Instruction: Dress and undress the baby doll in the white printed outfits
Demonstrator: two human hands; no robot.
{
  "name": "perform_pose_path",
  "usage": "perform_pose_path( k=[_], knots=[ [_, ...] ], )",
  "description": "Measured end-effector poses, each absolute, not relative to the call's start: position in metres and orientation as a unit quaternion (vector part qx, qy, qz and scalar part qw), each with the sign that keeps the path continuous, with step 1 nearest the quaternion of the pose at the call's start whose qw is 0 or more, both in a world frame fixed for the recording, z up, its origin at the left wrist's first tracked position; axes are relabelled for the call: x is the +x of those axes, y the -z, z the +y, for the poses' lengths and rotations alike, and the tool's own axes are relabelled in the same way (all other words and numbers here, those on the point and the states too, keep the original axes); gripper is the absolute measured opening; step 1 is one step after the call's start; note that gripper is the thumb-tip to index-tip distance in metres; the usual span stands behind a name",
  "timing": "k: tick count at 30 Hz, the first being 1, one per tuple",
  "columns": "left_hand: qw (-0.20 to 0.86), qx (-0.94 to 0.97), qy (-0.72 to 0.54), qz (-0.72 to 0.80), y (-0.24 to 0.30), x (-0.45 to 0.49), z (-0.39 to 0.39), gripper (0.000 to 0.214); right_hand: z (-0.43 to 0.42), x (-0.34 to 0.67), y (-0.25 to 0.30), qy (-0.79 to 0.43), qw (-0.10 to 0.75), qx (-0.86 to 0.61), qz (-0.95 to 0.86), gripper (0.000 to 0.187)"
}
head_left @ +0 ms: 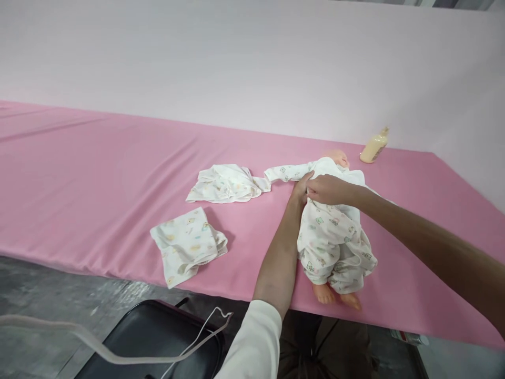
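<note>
A baby doll (338,157) lies on its back on the pink-covered table, its head toward the wall and its bare feet near the front edge. It wears a white patterned baby shirt (290,172), with one sleeve stretched out to the left, and printed baby pants (321,237). At the doll's waist my right hand (327,188) is closed in a fist on the shirt's side. My left hand (302,188) meets it at the same spot, thumb up and fingers partly hidden, seemingly pinching the shirt's edge too.
A bottle of pale yellow liquid (374,147) stands beyond the doll at the right. Left of the doll lie a crumpled white garment (224,184) and a folded printed cloth (189,245). Below the table edge are a black chair (158,337) and a white cable (118,359).
</note>
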State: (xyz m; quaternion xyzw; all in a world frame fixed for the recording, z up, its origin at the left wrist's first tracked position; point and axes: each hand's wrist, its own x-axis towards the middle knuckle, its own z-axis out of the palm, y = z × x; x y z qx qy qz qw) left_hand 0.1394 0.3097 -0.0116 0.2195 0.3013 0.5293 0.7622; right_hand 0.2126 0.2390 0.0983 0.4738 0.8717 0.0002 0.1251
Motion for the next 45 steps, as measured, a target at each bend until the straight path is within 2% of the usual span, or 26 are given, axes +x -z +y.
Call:
perform_pose_path(
  k=[6,10,14,16,19,22,25,27,31,33,36,41,45],
  knots=[
    [0.802,0.222,-0.499,0.244,0.021,0.143,0.317,0.01,0.272,0.253,-0.088,-0.151,0.086,0.524,0.834,0.029],
    [0.802,0.218,-0.494,0.257,0.02,0.142,0.316,0.014,0.272,0.264,-0.084,-0.143,0.013,0.582,0.801,0.029],
    [0.793,0.219,-0.501,0.269,0.014,0.139,0.314,0.014,0.236,0.271,-0.072,-0.032,-0.142,0.623,0.768,0.021],
    [0.783,0.228,-0.511,0.271,0.013,0.138,0.314,0.011,0.206,0.285,-0.064,0.042,-0.21,0.631,0.746,0.024],
    [0.767,0.236,-0.524,0.286,0.013,0.139,0.314,0.006,0.162,0.317,-0.047,0.216,-0.238,0.667,0.672,0.037],
    [0.756,0.23,-0.529,0.309,0.014,0.142,0.316,0.005,0.133,0.347,-0.028,0.41,-0.267,0.634,0.6,0.033],
    [0.75,0.248,-0.531,0.306,0.014,0.143,0.315,0.007,0.124,0.361,-0.013,0.485,-0.262,0.601,0.579,0.033],
    [0.749,0.267,-0.532,0.291,0.014,0.142,0.314,0.01,0.128,0.364,-0.009,0.461,-0.243,0.599,0.608,0.031],
    [0.758,0.262,-0.521,0.29,0.013,0.141,0.314,0.016,0.155,0.368,-0.011,0.269,-0.221,0.64,0.685,0.022],
    [0.768,0.246,-0.51,0.299,0.012,0.141,0.314,0.016,0.172,0.369,-0.013,0.184,-0.251,0.656,0.688,0.02],
    [0.781,0.229,-0.499,0.299,0.009,0.142,0.315,0.017,0.192,0.367,-0.011,0.122,-0.325,0.682,0.643,0.019],
    [0.778,0.233,-0.506,0.29,0.013,0.144,0.32,0.014,0.2,0.361,0.002,0.19,-0.373,0.686,0.595,0.021],
    [0.763,0.246,-0.522,0.293,0.021,0.147,0.329,0.013,0.19,0.37,0.009,0.42,-0.388,0.631,0.524,0.019]
  ],
)
